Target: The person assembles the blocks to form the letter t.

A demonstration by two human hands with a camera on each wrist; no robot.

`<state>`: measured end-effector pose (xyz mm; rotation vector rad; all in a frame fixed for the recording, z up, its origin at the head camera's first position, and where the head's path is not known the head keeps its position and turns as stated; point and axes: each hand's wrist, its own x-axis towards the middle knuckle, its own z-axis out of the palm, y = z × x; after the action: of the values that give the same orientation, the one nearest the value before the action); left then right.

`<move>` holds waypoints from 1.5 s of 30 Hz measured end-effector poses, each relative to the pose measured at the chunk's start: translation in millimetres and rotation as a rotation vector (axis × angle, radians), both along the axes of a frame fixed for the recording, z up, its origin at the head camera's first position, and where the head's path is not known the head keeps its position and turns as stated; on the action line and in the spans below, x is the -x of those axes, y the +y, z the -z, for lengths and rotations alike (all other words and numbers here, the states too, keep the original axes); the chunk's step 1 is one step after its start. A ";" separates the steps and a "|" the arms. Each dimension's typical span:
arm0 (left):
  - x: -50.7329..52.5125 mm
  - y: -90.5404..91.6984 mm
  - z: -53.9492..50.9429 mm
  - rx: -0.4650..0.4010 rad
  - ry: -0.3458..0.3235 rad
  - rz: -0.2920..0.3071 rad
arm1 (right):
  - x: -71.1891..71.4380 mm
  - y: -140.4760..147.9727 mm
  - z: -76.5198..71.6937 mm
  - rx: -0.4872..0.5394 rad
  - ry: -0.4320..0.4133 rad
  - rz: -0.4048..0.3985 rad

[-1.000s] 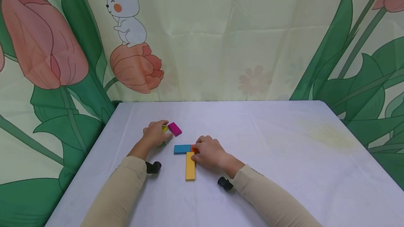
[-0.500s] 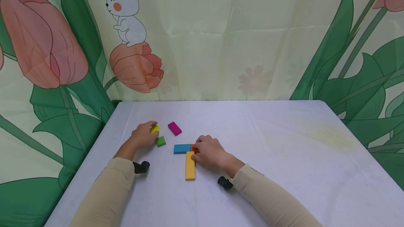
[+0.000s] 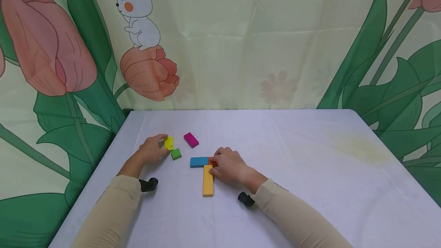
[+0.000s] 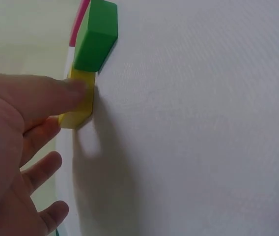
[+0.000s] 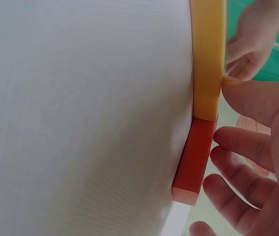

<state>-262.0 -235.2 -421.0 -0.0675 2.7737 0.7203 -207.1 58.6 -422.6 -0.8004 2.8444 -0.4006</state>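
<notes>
My left hand (image 3: 150,150) pinches a small yellow block (image 3: 169,143) on the table, thumb on one side and index finger on the other. In the left wrist view the thumb covers part of this yellow block (image 4: 83,110), and the other fingers are spread. A green block (image 3: 176,154) adjoins it. My right hand (image 3: 230,165) rests with loosely bent fingers at a red block (image 5: 195,155), mostly covered in the head view. Its thumb touches a long orange-yellow block (image 3: 208,181). A blue block (image 3: 199,162) lies end to end with the red one, above the orange-yellow block.
A magenta block (image 3: 191,140) lies apart, beyond the green block. All the blocks are on a white-covered table (image 3: 310,163). Behind its far edge hangs a printed curtain (image 3: 220,49). Black wrist cameras (image 3: 149,185) stick out beneath both sleeves.
My left hand has shifted left with the small yellow block, away from the magenta block, uncovering the green block. The yellow block shows more fully now. My right hand has stayed in place.
</notes>
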 end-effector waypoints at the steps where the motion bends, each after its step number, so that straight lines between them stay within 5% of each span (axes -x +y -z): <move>1: -0.2 -0.1 0.0 0.005 0.001 0.001 | 0.0 0.1 -0.1 0.003 0.000 0.001; 12: 3.6 0.5 0.3 0.018 0.068 -0.045 | -0.5 0.3 0.3 0.003 -0.002 0.009; 19: 6.0 13.9 -10.5 -0.018 0.134 -0.063 | -1.6 1.2 -0.6 0.008 -0.002 0.012; 35: 12.2 90.9 -10.9 -0.044 0.163 0.060 | -0.8 0.5 0.5 -0.004 -0.028 0.024; 45: 12.8 112.0 3.0 0.007 0.207 0.145 | -0.1 -0.3 -0.6 -0.011 -0.015 0.010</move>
<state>-274.8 -123.2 -423.9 0.2171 2.9380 0.7160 -207.0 58.3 -421.9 -0.7778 2.8360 -0.3907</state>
